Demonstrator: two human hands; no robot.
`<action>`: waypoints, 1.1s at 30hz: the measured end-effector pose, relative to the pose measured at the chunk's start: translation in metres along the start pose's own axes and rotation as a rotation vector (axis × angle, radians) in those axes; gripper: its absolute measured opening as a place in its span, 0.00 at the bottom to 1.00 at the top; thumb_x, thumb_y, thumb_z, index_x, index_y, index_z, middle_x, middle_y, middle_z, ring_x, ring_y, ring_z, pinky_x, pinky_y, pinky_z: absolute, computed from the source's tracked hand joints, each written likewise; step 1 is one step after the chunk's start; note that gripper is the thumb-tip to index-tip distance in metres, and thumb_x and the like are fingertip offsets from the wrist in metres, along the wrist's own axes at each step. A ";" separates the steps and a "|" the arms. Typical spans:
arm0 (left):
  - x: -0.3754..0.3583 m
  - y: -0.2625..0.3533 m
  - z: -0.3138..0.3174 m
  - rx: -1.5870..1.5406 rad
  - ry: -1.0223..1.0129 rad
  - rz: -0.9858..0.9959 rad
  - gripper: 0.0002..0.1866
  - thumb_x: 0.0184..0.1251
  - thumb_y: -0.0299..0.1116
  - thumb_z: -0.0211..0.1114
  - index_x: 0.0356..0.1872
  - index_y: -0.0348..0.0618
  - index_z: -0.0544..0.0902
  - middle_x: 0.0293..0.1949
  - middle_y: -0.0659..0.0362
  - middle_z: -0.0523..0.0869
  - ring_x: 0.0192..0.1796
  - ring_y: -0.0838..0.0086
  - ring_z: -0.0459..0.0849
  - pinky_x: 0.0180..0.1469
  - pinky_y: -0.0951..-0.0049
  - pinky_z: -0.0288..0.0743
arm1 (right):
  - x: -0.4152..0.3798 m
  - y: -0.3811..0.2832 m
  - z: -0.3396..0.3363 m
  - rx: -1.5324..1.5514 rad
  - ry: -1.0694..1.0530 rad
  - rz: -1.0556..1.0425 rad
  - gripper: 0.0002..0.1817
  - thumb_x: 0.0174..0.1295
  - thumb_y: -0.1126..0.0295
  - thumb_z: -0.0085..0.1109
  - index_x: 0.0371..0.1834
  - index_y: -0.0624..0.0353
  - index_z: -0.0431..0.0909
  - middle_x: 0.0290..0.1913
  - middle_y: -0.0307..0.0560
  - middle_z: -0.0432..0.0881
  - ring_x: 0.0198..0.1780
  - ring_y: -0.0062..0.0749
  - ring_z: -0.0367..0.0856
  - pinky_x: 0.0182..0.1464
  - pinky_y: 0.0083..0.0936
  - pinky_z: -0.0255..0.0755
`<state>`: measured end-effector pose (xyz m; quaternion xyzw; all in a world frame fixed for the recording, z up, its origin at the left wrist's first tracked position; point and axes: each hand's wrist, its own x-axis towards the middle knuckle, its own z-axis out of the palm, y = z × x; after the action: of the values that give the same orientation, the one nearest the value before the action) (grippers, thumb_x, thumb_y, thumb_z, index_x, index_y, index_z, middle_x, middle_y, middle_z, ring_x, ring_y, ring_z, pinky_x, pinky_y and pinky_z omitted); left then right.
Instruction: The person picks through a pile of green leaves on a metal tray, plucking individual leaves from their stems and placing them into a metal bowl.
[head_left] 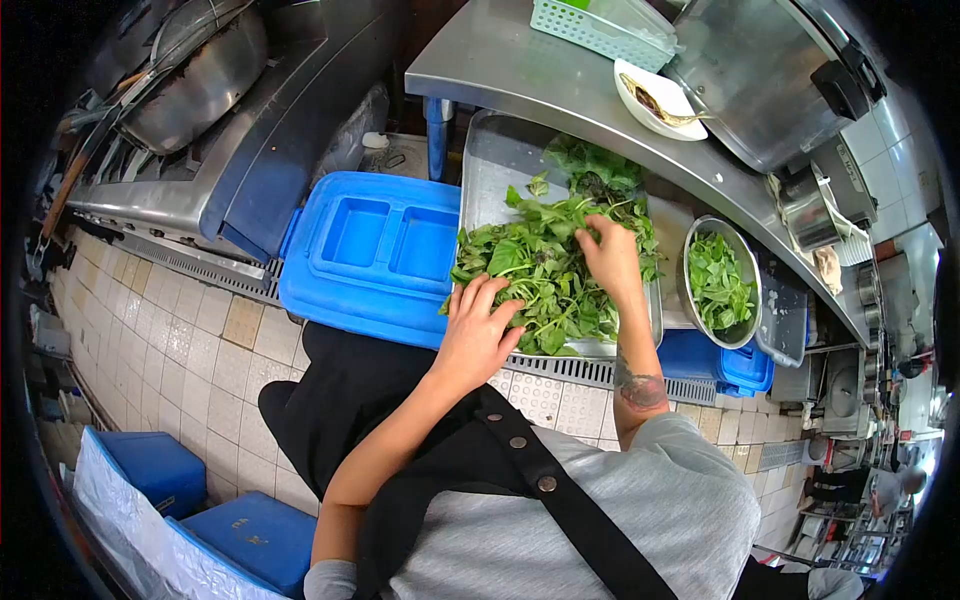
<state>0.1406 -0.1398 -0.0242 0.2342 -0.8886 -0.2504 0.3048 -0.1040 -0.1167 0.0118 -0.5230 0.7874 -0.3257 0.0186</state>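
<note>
A heap of leafy green herbs [545, 255], like basil, fills most of a shallow metal tray [490, 150]. My left hand [475, 330] rests on the near left edge of the heap, fingers spread and the palm down. On the right side of the heap, my right hand [610, 260] has its fingers curled in a pinch among the stems and leaves; its fingertips are partly hidden. To the right of the tray stands a metal bowl [755, 280] with picked green leaves [718, 280] in it. Darker leaves lie at the tray's far right.
A blue lidded bin [350, 290] stands left of the tray. Behind is a steel counter [500, 65] with a white bowl [690, 120], a green basket [600, 40] and a large pot [740, 90]. A stove [250, 170] is at left. Another person [885, 490] stands far right.
</note>
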 end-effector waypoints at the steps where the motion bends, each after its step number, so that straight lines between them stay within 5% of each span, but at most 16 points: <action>1: 0.000 0.000 0.000 -0.013 -0.001 -0.005 0.16 0.56 0.32 0.69 0.46 0.42 0.81 0.57 0.50 0.73 0.64 0.51 0.68 0.65 0.52 0.62 | 0.002 -0.007 -0.007 0.018 0.033 0.031 0.12 0.58 0.70 0.62 0.41 0.67 0.82 0.35 0.62 0.84 0.34 0.55 0.82 0.39 0.39 0.74; 2: 0.000 0.000 0.000 -0.027 -0.001 -0.011 0.16 0.56 0.32 0.69 0.46 0.42 0.81 0.57 0.50 0.73 0.64 0.51 0.68 0.64 0.53 0.62 | 0.002 -0.015 -0.016 0.064 0.032 0.084 0.11 0.59 0.69 0.62 0.40 0.67 0.81 0.27 0.56 0.82 0.25 0.42 0.79 0.31 0.33 0.70; 5: 0.001 0.000 0.001 -0.045 0.015 -0.013 0.15 0.56 0.31 0.69 0.45 0.41 0.82 0.56 0.51 0.74 0.63 0.52 0.69 0.64 0.54 0.62 | 0.004 -0.005 -0.016 0.304 -0.003 0.127 0.11 0.61 0.68 0.62 0.38 0.67 0.81 0.20 0.43 0.75 0.21 0.24 0.68 0.26 0.26 0.63; 6: 0.002 0.002 0.000 -0.057 0.037 -0.021 0.15 0.56 0.31 0.69 0.45 0.41 0.82 0.55 0.51 0.75 0.62 0.52 0.70 0.64 0.55 0.62 | 0.003 -0.007 -0.015 0.447 -0.017 0.089 0.10 0.62 0.68 0.62 0.37 0.65 0.81 0.20 0.32 0.71 0.23 0.12 0.61 0.25 0.19 0.57; 10: 0.008 0.011 -0.002 -0.119 0.149 -0.103 0.14 0.57 0.31 0.68 0.45 0.42 0.82 0.53 0.53 0.77 0.61 0.54 0.72 0.63 0.56 0.62 | -0.007 -0.024 -0.007 0.738 -0.042 0.069 0.06 0.63 0.71 0.62 0.38 0.62 0.82 0.27 0.26 0.78 0.25 0.07 0.62 0.25 0.13 0.56; 16: 0.038 0.020 0.006 -0.531 0.346 -0.330 0.14 0.67 0.35 0.62 0.44 0.31 0.80 0.42 0.45 0.82 0.46 0.53 0.82 0.49 0.63 0.74 | -0.033 -0.051 0.013 0.731 -0.128 0.002 0.07 0.61 0.72 0.63 0.39 0.62 0.83 0.26 0.28 0.78 0.24 0.09 0.63 0.25 0.14 0.56; 19: 0.046 0.012 0.012 -0.890 0.322 -0.499 0.13 0.71 0.33 0.59 0.44 0.31 0.81 0.35 0.52 0.85 0.40 0.71 0.83 0.46 0.70 0.74 | -0.043 -0.070 0.006 0.474 -0.129 -0.048 0.08 0.58 0.71 0.65 0.37 0.63 0.81 0.19 0.40 0.71 0.22 0.16 0.63 0.24 0.20 0.58; 20: 0.045 0.013 0.011 -0.975 0.324 -0.513 0.11 0.72 0.32 0.58 0.43 0.33 0.82 0.34 0.58 0.85 0.38 0.79 0.80 0.45 0.75 0.73 | -0.043 -0.068 0.005 0.445 -0.144 -0.075 0.08 0.58 0.72 0.65 0.38 0.63 0.81 0.21 0.37 0.73 0.23 0.14 0.63 0.25 0.18 0.59; 31: 0.032 0.013 0.009 -1.198 0.420 -0.559 0.09 0.75 0.28 0.53 0.42 0.34 0.81 0.38 0.61 0.84 0.42 0.82 0.78 0.48 0.80 0.70 | -0.036 -0.074 -0.015 0.312 -0.211 -0.201 0.07 0.57 0.74 0.65 0.39 0.63 0.84 0.30 0.46 0.83 0.32 0.25 0.79 0.36 0.23 0.71; 33: 0.028 0.010 0.007 -1.186 0.444 -0.553 0.09 0.75 0.28 0.53 0.42 0.34 0.80 0.37 0.60 0.84 0.41 0.82 0.78 0.48 0.80 0.70 | -0.031 -0.068 -0.019 0.364 -0.104 -0.194 0.08 0.59 0.74 0.62 0.39 0.63 0.85 0.36 0.50 0.83 0.37 0.37 0.82 0.41 0.28 0.74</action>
<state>0.1133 -0.1457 -0.0111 0.2916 -0.4258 -0.7088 0.4810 -0.0418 -0.0981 0.0533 -0.6006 0.6595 -0.4354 0.1216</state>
